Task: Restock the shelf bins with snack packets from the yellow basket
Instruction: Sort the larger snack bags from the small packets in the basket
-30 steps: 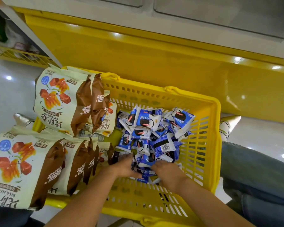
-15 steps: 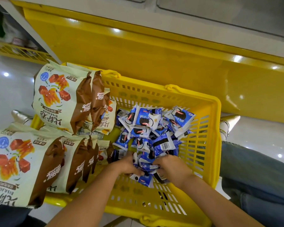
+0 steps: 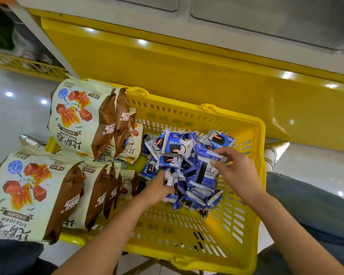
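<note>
Yellow basket is set on the pale floor, its far wall just beside the yellow shelf base.

Blue snack packets are heaped in the basket's right half, against the far and right walls. The near part of the slotted bottom is left bare, up to the near rim.

Left hand is pushed into the heap's near-left edge; its fingers are curled in among the packets and partly hidden. Right hand is laid on the heap's right side, close to the right wall; its fingers and thumb are closed round a few packets on top.

Upper bags, cream and brown, are stacked over the basket's far-left corner. Lower bags overhang the left rim, well out over the floor. A narrow gap is left between the bags and the heap.

A denim-clad leg is seen just outside the right wall.
</note>
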`<state>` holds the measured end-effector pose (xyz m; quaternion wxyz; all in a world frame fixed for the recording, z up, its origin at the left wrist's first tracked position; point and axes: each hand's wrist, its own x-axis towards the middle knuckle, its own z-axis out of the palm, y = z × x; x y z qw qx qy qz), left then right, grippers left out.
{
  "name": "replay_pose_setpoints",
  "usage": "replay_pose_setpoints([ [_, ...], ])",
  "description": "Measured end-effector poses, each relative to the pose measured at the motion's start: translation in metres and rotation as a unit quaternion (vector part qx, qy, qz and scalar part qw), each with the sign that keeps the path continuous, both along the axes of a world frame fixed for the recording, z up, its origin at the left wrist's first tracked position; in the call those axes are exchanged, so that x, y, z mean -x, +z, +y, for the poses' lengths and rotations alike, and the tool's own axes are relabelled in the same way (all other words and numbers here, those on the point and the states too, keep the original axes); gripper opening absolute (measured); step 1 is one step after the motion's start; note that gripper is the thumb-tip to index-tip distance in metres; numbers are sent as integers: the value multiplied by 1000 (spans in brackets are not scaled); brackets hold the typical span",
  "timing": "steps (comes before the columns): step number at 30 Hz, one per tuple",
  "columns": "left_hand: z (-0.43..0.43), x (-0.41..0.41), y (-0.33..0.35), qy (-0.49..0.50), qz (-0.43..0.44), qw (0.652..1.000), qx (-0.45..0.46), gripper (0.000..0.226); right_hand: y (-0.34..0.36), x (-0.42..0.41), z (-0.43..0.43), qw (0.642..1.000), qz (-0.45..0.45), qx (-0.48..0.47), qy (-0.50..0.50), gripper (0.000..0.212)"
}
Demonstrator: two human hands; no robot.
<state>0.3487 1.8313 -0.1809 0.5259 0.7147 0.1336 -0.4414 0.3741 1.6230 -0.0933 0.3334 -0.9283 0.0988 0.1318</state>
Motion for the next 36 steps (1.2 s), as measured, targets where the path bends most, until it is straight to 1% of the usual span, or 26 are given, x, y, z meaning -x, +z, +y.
replay_pose_setpoints([
  [2,-6,-5,6,66,-84,994,-9,21,2,-4,-4,999,-47,2,-17,20],
  [4,-14,-8,10,61,-137,988,-20,29,0,-6,-5,998,-59,6,-15,20],
  [6,-23,-8,13,4,-135,991,-12,42,-5,-4,-5,1000,-9,17,9,21],
  [8,-27,-7,12,-68,-130,989,-15,51,-11,-1,-4,992,82,60,68,22],
  [9,-26,-7,12,-92,-155,983,-34,50,-14,0,-4,982,123,98,107,24],
  [10,-24,-9,13,-94,-194,975,-58,47,-17,2,-4,970,149,134,135,27],
  [11,-21,-12,13,-74,-238,965,-84,44,-18,3,-3,964,156,157,146,29],
  [12,-16,-16,13,-41,-275,954,-112,41,-18,3,-1,965,144,163,143,30],
  [13,-11,-22,12,-1,-305,942,-142,40,-17,2,2,973,106,155,135,30],
  [15,-3,-37,9,62,-328,923,-190,45,-15,-2,9,978,-23,142,148,32],
  [17,1,-55,4,79,-302,926,-214,51,-14,-11,16,960,-153,166,167,33],
  [18,2,-63,1,74,-278,933,-215,53,-15,-18,19,951,-181,187,168,33],
  [19,2,-69,-3,67,-247,944,-208,55,-16,-25,20,949,-167,209,167,35],
  [22,1,-82,-13,76,-153,974,-146,54,-27,-41,19,957,-22,254,136,49],
  [23,0,-84,-15,85,-140,977,-135,53,-31,-43,19,952,-2,274,134,51],
  [25,-1,-87,-18,89,-130,978,-136,52,-36,-45,18,942,5,305,140,53],
  [28,-2,-83,-20,81,-122,980,-133,51,-42,-43,17,939,31,312,139,54],
  [29,-2,-81,-20,91,-123,981,-122,48,-45,-42,16,943,42,303,133,54],
  [30,-2,-79,-19,112,-120,981,-104,44,-48,-40,14,953,50,274,119,54],
  [32,-3,-76,-14,165,-100,980,-55,35,-50,-38,13,982,62,160,76,55],
  [33,-5,-74,-11,181,-97,978,-37,33,-50,-37,13,991,63,102,56,55],
  [34,-6,-71,-7,186,-102,977,-26,33,-49,-36,13,995,60,64,43,54],
  [36,-11,-62,-1,185,-120,975,-16,35,-46,-31,13,997,60,34,43,53],
])
